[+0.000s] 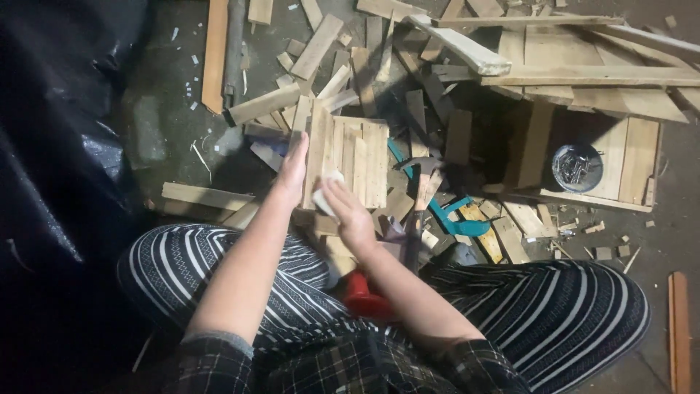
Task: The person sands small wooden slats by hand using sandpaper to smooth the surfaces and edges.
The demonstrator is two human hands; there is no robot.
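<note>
A small panel of wooden slats stands in front of my knees. My left hand grips its left edge, fingers along the wood. My right hand presses a small pale pad, perhaps sandpaper, against the panel's lower left part. Both forearms reach out over my striped trousers.
Wood scraps and planks litter the floor ahead. A hammer leans right of the panel beside a teal tool. A round tin of nails sits in a wooden crate. A red object lies between my legs. Black sheeting lies left.
</note>
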